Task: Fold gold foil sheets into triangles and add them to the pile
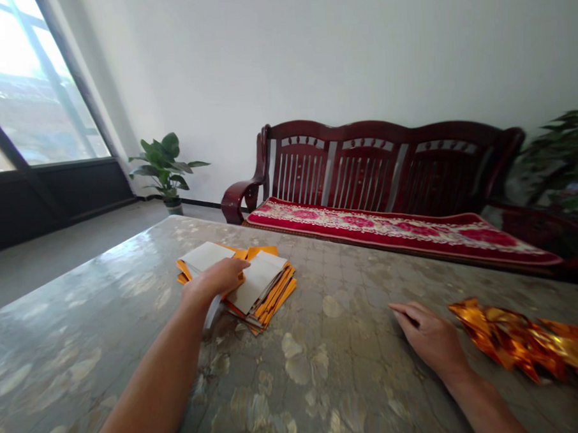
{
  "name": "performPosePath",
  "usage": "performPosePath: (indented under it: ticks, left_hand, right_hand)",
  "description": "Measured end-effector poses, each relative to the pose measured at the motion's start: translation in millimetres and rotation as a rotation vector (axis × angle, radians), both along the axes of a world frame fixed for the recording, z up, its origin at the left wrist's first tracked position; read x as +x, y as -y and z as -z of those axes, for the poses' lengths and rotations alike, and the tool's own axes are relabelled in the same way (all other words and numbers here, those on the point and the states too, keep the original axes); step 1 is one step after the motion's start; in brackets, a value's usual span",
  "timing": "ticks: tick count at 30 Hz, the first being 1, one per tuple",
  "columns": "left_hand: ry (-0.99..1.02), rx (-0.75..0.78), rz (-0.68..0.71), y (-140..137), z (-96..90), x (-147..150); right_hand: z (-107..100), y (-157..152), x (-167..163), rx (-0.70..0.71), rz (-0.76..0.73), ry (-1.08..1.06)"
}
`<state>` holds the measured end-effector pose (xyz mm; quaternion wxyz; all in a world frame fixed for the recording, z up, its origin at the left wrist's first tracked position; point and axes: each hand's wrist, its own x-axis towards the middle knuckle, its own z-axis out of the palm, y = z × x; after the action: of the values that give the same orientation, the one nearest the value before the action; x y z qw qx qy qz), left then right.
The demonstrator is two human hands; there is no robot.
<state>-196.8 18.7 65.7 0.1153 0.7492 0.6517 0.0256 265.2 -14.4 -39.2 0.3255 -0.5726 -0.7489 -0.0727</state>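
My left hand (pixel 221 277) is over a stack of white-faced and orange paper sheets (pixel 260 281) on the table. Its fingers are curled and closed on a bit of orange paper at the middle of the stack; the thumb side hides part of that grip. The sheets lie in two uneven piles, orange edges sticking out at the sides. A pale translucent strip shows below my wrist. My right hand (pixel 431 338) rests on the tabletop to the right, fingers pressed together, with nothing visible in them. Beside it lies crumpled shiny orange-gold foil (pixel 524 340).
The table (pixel 322 317) has a glossy flower-patterned cover. Behind it stands a dark red wooden bench (pixel 363 168) with a red floral cushion (pixel 390 231). A potted plant (pixel 167 164) is at the back left, near a window (pixel 48 80); more leaves (pixel 564 160) show at far right.
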Motion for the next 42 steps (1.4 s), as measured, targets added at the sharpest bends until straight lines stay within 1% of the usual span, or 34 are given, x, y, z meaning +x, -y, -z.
performPosePath:
  ticks: [2,4,5,6,8,9,11,13,16,20,21,22,23,24,27,29,31,32,35,37,39,42]
  left_hand:
    - [0.096,0.076,0.007,1.7,-5.2,5.0]
    - [0.335,0.176,0.072,2.8,-7.7,17.3]
    - [0.485,0.178,0.112,3.2,-6.9,26.4]
    - [0.644,0.156,0.121,3.6,-4.6,37.4]
    - [0.969,0.109,0.082,5.2,4.8,63.7]
    - [1.093,0.078,0.066,6.9,11.4,77.8]
    - [1.236,0.034,0.054,12.1,26.3,105.0]
    - [1.346,0.069,0.014,19.7,41.2,127.7]
    - [1.413,0.117,-0.002,34.0,59.0,150.6]
    - [1.345,0.203,0.061,55.9,72.8,166.6]
    - [1.324,0.220,0.100,61.1,74.8,169.1]
    - [1.300,0.227,0.161,65.8,76.2,171.2]
    - [1.256,0.239,0.237,69.8,77.1,172.7]
    - [1.209,0.280,0.303,72.7,77.4,173.5]
    - [1.055,0.441,0.447,74.5,75.2,172.8]
    - [0.931,0.535,0.487,70.7,72.4,170.2]
    - [0.777,0.624,0.513,65.2,69.9,166.6]
    - [0.696,0.664,0.525,62.6,68.8,164.4]
    - [0.522,0.783,0.532,57.0,66.9,156.3]
    - [0.485,0.860,0.514,55.3,67.0,150.7]
    - [0.476,0.903,0.493,54.0,68.5,146.2]
    - [0.480,0.883,0.496,51.0,73.2,143.0]
  right_hand:
    - [-0.9,-0.2,-1.1,-0.018,-0.004,-0.017]
    - [-3.4,0.4,-5.2,-0.047,-0.020,-0.069]
    - [-5.3,1.1,-8.8,-0.068,-0.036,-0.112]
    - [-7.5,2.2,-13.5,-0.091,-0.056,-0.173]
    - [-12.1,5.5,-26.1,-0.186,-0.120,-0.305]
    - [-14.0,7.7,-33.7,-0.251,-0.163,-0.369]
    - [-16.4,12.8,-50.0,-0.379,-0.271,-0.510]
    - [-16.9,18.6,-65.9,-0.460,-0.357,-0.613]
    - [-18.0,28.1,-86.0,-0.551,-0.352,-0.753]
    - [-26.4,39.8,-102.6,-0.695,-0.402,-0.953]
    - [-29.0,41.4,-104.7,-0.736,-0.426,-0.994]
    - [-31.3,42.1,-106.0,-0.732,-0.439,-1.027]
    - [-33.0,41.7,-106.2,-0.686,-0.421,-1.050]
    - [-34.0,40.4,-105.6,-0.608,-0.383,-1.061]
    - [-34.1,33.5,-100.7,-0.296,-0.249,-1.018]
    - [-33.4,30.4,-97.6,-0.211,-0.248,-0.925]
    - [-33.4,30.9,-96.1,-0.188,-0.308,-0.803]
    - [-33.9,32.6,-95.7,-0.154,-0.339,-0.739]
    - [-36.3,40.8,-94.1,0.041,-0.392,-0.535]
    - [-37.4,45.8,-91.9,0.161,-0.415,-0.400]
    - [-36.8,48.2,-89.4,0.230,-0.448,-0.305]
    - [-31.8,45.7,-86.1,0.240,-0.481,-0.241]
